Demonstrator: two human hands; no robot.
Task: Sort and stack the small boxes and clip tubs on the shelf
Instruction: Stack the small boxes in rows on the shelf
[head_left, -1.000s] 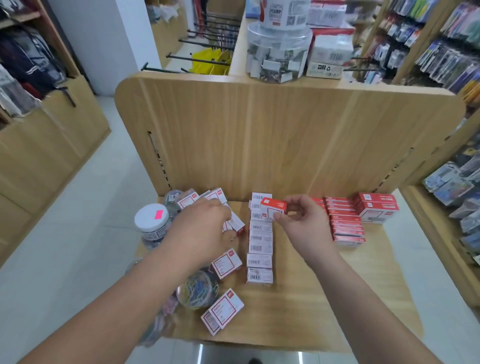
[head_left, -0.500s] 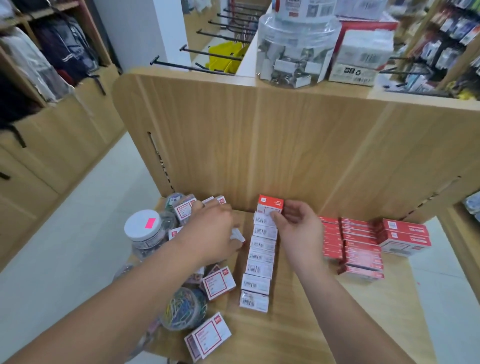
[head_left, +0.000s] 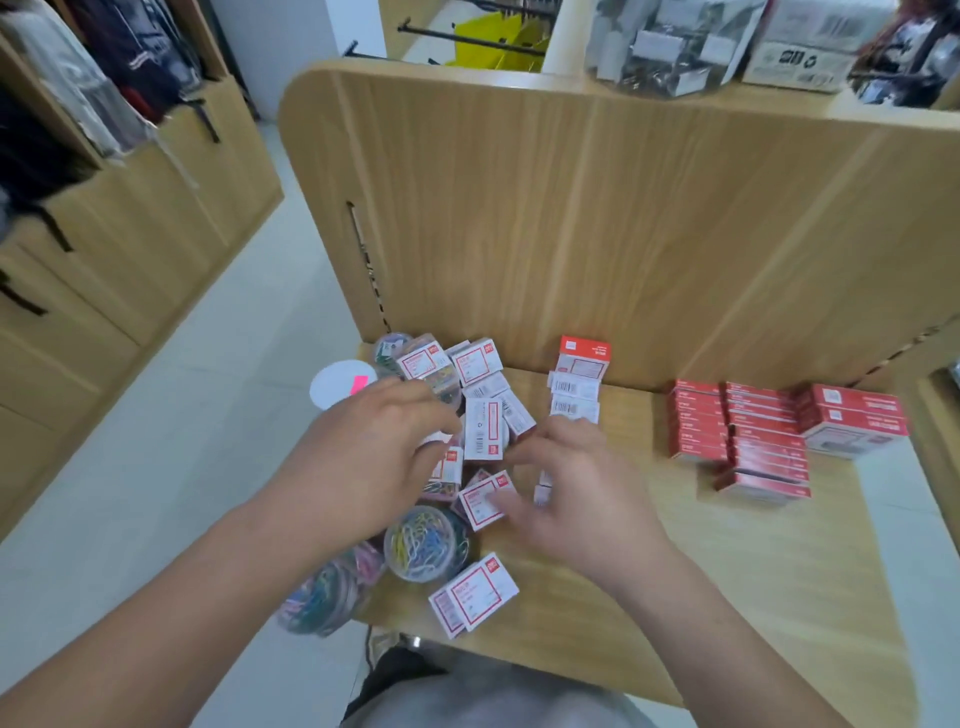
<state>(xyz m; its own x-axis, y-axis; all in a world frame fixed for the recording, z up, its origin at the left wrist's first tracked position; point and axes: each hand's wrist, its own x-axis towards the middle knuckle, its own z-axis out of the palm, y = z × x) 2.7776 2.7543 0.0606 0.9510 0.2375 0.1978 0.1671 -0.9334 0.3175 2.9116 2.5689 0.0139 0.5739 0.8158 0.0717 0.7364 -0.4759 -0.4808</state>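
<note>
My left hand (head_left: 374, 452) hovers over a jumble of small white-and-red boxes at the shelf's left, its fingers closed on the edge of an upright white box (head_left: 483, 428). With fingers spread, my right hand (head_left: 571, 488) reaches into the same pile, fingertips touching a red-framed box (head_left: 485, 501). Behind it a row of boxes runs to the back panel, topped by a red box (head_left: 584, 358); my right hand hides the row's near part. Tubs of coloured clips (head_left: 426, 543) lie at the front left. Another loose box (head_left: 472, 595) sits near the front edge.
Neat stacks of flat red boxes (head_left: 727, 431) and two larger red boxes (head_left: 852, 415) stand at the right. A white-lidded tub (head_left: 340, 387) sits at the left edge. The wooden shelf (head_left: 753, 597) ends in a tall back panel (head_left: 571, 208). One clip tub (head_left: 322, 597) overhangs the front-left corner.
My right hand left the red box at the back end of the row and came left into the loose pile. My left hand stayed over the pile. The view tilted down.
</note>
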